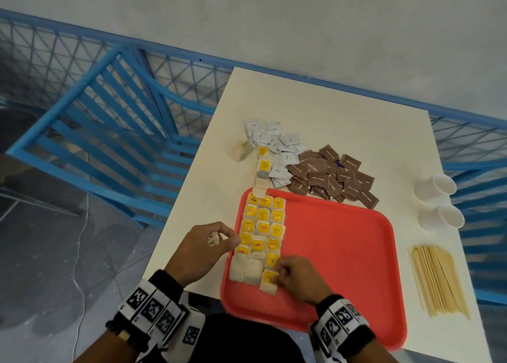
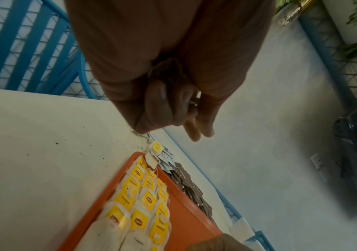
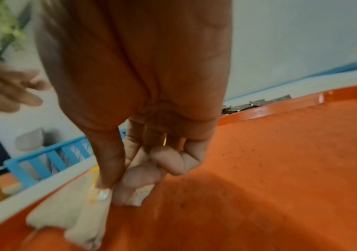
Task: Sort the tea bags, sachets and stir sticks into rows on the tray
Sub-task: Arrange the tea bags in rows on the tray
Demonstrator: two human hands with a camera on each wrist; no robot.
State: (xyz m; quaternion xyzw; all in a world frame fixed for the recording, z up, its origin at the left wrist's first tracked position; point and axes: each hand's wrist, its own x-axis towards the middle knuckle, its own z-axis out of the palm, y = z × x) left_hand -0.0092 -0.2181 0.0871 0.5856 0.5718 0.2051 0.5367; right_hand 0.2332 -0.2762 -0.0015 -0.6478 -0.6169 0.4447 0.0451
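A red tray (image 1: 343,253) lies on the white table. Tea bags (image 1: 262,228) with yellow tags fill three columns along its left side. My right hand (image 1: 277,277) pinches the nearest tea bag (image 1: 269,281) of the right column, which lies flat on the tray; the right wrist view shows thumb and finger on this tea bag (image 3: 74,210). My left hand (image 1: 223,237) hovers just left of the tray, fingers curled round a crumpled tea bag (image 1: 213,239). A few loose tea bags (image 1: 262,169), white sachets (image 1: 274,143) and brown sachets (image 1: 329,177) are piled beyond the tray. Stir sticks (image 1: 436,279) lie to its right.
Two white paper cups (image 1: 436,188) lie on their sides at the table's right edge. A blue chair (image 1: 109,132) stands left of the table and a blue mesh fence (image 1: 466,143) runs behind it. Tea dust speckles the table (image 2: 55,143).
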